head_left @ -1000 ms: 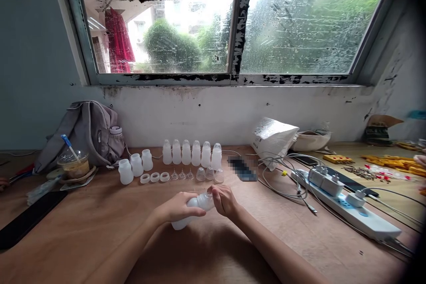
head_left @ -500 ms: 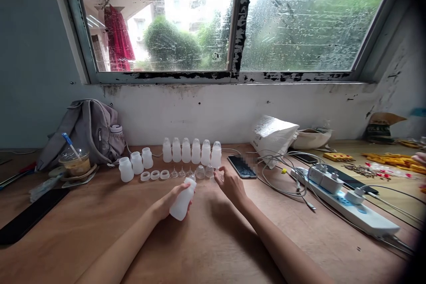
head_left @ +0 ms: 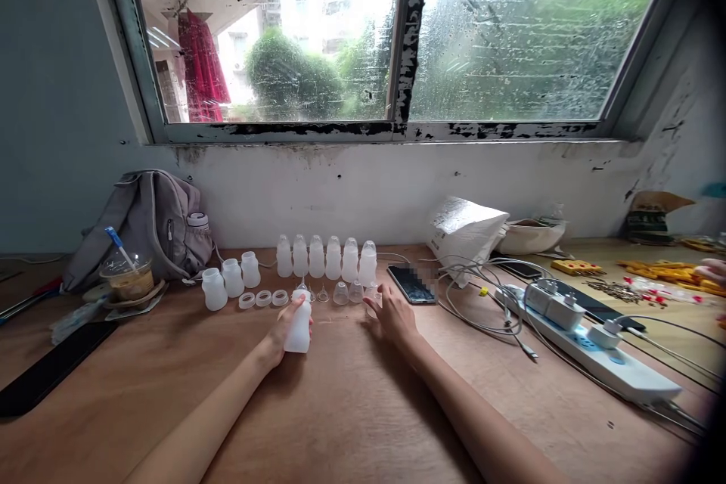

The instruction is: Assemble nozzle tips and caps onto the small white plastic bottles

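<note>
My left hand (head_left: 279, 333) is closed around a frosted white baby bottle (head_left: 298, 327), held tilted slightly above the table; a clear teat shows at its top. My right hand (head_left: 395, 314) has its fingers curled at a clear dome cap (head_left: 371, 293), partly hidden by them. Left of that cap stand two more clear caps (head_left: 340, 293). Small clear teats (head_left: 323, 295) stand beside these, some hidden behind the held bottle. White collar rings (head_left: 263, 299) lie farther left, near three open bottles (head_left: 214, 290). Several capped bottles (head_left: 333, 257) form a row behind.
A phone (head_left: 412, 284) lies right of my right hand, with loose white cables (head_left: 482, 302) and a power strip (head_left: 590, 344) beyond. At left are an iced drink cup (head_left: 129, 272), a grey backpack (head_left: 162, 219) and a black flat object (head_left: 54, 370). A silvery white bag (head_left: 468, 234) stands near the wall.
My left hand has moved left and slightly up with the bottle, which is now more upright. My right hand has shifted slightly, its fingers now at the dome cap.
</note>
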`<state>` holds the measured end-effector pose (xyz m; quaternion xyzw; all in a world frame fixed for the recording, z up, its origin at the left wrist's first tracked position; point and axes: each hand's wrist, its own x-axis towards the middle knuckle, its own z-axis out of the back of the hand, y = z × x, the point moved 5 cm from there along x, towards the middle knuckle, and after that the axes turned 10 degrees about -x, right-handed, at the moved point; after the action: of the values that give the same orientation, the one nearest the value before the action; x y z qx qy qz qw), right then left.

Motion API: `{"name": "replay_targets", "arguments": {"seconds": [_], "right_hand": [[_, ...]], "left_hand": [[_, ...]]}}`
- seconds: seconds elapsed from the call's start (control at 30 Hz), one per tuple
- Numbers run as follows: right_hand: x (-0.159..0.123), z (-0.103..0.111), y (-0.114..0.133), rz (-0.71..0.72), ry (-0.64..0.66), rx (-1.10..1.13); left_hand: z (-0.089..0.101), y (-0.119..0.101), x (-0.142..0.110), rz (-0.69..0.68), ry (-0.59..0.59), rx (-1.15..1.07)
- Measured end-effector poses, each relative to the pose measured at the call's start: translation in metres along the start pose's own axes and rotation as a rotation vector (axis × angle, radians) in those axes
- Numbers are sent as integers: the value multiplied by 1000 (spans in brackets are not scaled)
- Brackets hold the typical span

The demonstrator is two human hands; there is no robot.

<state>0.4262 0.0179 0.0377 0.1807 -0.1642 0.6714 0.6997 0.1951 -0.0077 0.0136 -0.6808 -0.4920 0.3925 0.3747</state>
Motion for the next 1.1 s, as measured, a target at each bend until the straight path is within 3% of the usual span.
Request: {"name": "replay_targets", "arguments": {"seconds": [0.17, 0.3, 0.5, 0.67, 0.83, 0.93, 1.03, 1.1], "right_hand": [[-1, 6, -1, -6, -101, 60], [-8, 24, 12, 63, -190, 279], [-32, 39, 54, 233, 39, 804], [-47, 44, 73, 161, 131, 977], [-52, 52, 72, 89, 47, 960], [-53, 60, 72, 130, 31, 989], [-51, 67, 75, 243, 106, 1082], [-47, 65, 75, 310, 210, 1189]], "left_hand": [[-6, -3, -4, -49, 8, 31], [-11, -12, -10, -220, -11, 183], [-25, -15, -23, -470, -21, 825], [-43, -7, -39, -621, 17, 1072], [-56, -2, -43, -453, 111, 967], [-62, -2, -43, -318, 246, 755], [-66, 1, -46, -137, 425, 462], [-63, 1, -48, -17, 484, 287]]}}
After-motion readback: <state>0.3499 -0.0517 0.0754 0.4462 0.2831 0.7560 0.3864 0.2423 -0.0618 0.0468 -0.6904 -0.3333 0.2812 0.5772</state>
